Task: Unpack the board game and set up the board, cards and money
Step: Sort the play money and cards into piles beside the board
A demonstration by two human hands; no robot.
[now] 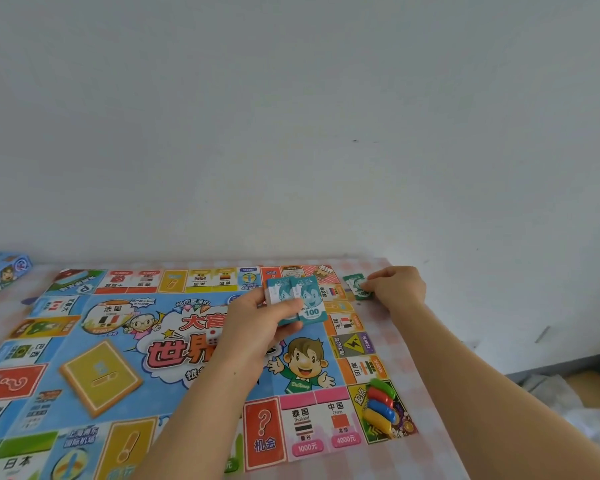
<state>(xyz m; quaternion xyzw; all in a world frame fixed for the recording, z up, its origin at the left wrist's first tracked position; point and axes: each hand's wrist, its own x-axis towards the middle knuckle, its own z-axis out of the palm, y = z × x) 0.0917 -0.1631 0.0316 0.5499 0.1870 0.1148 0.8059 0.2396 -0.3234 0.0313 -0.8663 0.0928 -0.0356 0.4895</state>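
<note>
Both forearms are extended over the game board (pixel 118 344), which is laid flat on the table. A teal stack of 100 notes (pixel 300 301) is gripped above the board by the left hand (pixel 257 329). Green notes (pixel 357 287), just beyond the far right corner, are pinched by the right hand (pixel 397 287), fingers curled.

The scene is lit brightly and evenly by soft, diffuse light, possibly daylight. Faint shadows are cast onto the game board (pixel 66 344) beneath the left forearm (pixel 194 427). Straight edges are bowed by wide-angle distortion, and fine print is softened by slight blur toward the frame's corners.
</note>
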